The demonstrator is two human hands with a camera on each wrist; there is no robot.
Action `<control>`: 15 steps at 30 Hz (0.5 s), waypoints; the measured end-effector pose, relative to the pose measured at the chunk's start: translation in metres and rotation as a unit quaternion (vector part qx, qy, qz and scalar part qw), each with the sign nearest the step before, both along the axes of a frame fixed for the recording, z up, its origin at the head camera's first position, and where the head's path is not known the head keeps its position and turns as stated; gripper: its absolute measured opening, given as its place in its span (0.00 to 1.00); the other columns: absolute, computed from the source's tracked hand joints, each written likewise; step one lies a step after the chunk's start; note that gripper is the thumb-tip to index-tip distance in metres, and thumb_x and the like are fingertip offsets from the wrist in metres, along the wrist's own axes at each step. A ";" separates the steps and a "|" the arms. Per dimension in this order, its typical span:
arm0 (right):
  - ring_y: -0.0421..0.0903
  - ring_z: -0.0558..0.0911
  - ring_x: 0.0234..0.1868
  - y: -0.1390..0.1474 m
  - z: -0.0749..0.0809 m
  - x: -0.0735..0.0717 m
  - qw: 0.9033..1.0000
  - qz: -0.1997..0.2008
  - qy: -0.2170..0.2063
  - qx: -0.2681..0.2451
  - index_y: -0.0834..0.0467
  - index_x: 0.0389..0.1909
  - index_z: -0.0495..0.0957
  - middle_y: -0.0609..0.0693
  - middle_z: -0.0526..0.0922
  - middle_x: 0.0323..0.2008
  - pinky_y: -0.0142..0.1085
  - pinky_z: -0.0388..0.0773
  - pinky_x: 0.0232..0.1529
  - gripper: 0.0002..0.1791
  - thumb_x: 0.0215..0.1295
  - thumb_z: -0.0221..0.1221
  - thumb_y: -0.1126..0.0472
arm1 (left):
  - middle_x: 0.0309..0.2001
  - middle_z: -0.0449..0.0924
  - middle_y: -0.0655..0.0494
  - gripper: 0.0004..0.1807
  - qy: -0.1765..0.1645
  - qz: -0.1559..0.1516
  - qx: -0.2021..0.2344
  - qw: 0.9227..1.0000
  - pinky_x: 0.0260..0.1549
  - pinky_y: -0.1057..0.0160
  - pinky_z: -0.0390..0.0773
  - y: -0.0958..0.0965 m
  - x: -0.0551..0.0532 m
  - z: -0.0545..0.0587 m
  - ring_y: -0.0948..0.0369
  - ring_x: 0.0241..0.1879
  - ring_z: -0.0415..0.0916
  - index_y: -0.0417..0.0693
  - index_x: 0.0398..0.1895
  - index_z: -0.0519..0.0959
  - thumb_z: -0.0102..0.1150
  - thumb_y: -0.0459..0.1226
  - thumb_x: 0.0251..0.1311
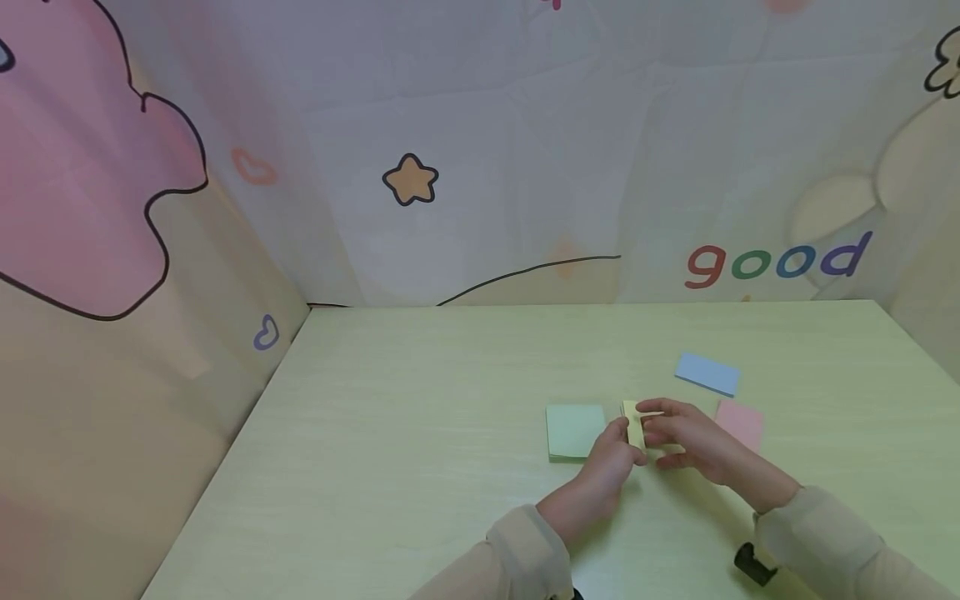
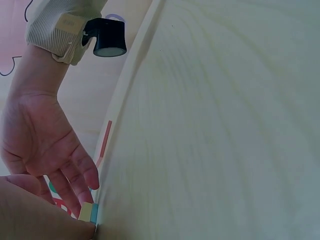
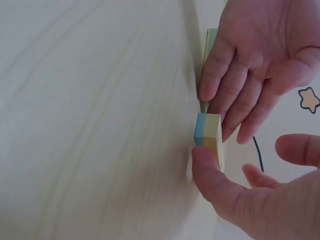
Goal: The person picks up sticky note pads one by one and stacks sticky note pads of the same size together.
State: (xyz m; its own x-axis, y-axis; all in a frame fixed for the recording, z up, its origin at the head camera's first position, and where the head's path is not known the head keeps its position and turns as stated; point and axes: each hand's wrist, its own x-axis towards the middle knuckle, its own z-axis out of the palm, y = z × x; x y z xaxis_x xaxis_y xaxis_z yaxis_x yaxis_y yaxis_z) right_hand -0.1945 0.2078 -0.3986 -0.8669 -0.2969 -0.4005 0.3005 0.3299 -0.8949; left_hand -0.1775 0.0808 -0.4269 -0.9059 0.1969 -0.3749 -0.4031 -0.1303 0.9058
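Note:
A narrow yellow sticky-note pad (image 1: 633, 425) lies between the two hands, with a blue layer (image 3: 199, 127) against its underside in the right wrist view. My left hand (image 1: 603, 471) holds it, thumb at the near end and a fingertip along the left side. From the right, my right hand (image 1: 693, 437) reaches in with fingers loosely bent and spread, fingertips at the pad's far right edge and thumb apart from it. Just left of the pad is a square green sticky-note pad (image 1: 573, 429), partly overlapped by the left hand.
Behind the right hand lies a pink sticky-note pad (image 1: 741, 423), partly covered. Farther back is a blue rectangular pad (image 1: 707, 374). The pale wooden table (image 1: 360, 433) meets a printed cloth backdrop (image 1: 510, 192) at its far and side edges.

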 end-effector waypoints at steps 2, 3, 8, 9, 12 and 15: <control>0.49 0.72 0.45 0.000 -0.001 0.000 1.000 0.002 0.003 0.002 0.67 0.61 0.53 0.68 0.56 0.60 0.39 0.75 0.39 0.28 0.62 0.44 0.61 | 0.65 0.57 0.43 0.36 -0.001 -0.001 -0.002 1.000 0.63 0.47 0.48 0.000 0.000 0.000 0.49 0.66 0.50 0.38 0.61 0.58 0.46 0.22 0.41; 0.49 0.72 0.45 0.000 -0.001 0.001 1.000 0.004 0.004 0.002 0.67 0.61 0.53 0.69 0.56 0.60 0.39 0.75 0.39 0.28 0.62 0.44 0.60 | 0.65 0.56 0.43 0.35 -0.001 0.000 -0.002 1.000 0.63 0.48 0.48 0.000 0.000 0.000 0.49 0.66 0.50 0.38 0.61 0.59 0.46 0.22 0.41; 0.50 0.72 0.46 0.000 -0.001 0.001 1.000 0.002 0.003 0.000 0.67 0.61 0.53 0.69 0.55 0.60 0.40 0.75 0.39 0.27 0.62 0.43 0.61 | 0.64 0.57 0.42 0.35 0.006 0.004 -0.006 1.000 0.62 0.47 0.49 0.000 0.001 0.000 0.49 0.65 0.50 0.38 0.60 0.61 0.45 0.22 0.40; 0.50 0.72 0.46 0.000 -0.001 0.001 1.000 0.002 0.004 0.000 0.67 0.61 0.53 0.69 0.55 0.60 0.40 0.75 0.39 0.27 0.62 0.43 0.61 | 0.64 0.57 0.42 0.34 0.008 0.005 -0.006 1.000 0.62 0.47 0.49 0.001 0.001 -0.001 0.49 0.65 0.50 0.38 0.59 0.61 0.45 0.22 0.40; 0.50 0.72 0.45 0.000 -0.002 0.002 1.000 0.001 0.004 0.000 0.67 0.61 0.53 0.68 0.56 0.60 0.40 0.75 0.39 0.27 0.62 0.43 0.61 | 0.64 0.58 0.42 0.33 0.011 0.009 -0.006 1.000 0.62 0.47 0.50 0.001 0.001 -0.002 0.49 0.65 0.51 0.39 0.58 0.63 0.45 0.22 0.39; 0.50 0.72 0.45 0.000 -0.002 0.002 1.000 0.001 0.006 0.001 0.67 0.61 0.53 0.68 0.56 0.60 0.40 0.75 0.39 0.27 0.63 0.43 0.61 | 0.63 0.58 0.43 0.33 0.011 0.011 -0.006 1.000 0.62 0.47 0.51 0.001 0.001 -0.002 0.49 0.65 0.52 0.39 0.57 0.64 0.45 0.22 0.39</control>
State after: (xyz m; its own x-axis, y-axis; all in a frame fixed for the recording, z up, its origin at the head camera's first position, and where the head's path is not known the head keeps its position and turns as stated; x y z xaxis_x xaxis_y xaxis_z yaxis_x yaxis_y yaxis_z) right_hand -0.1923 0.2075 -0.4006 -0.8710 -0.2982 -0.3904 0.2883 0.3330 -0.8978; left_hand -0.1761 0.0823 -0.4290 -0.9177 0.1728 -0.3577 -0.3811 -0.1287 0.9155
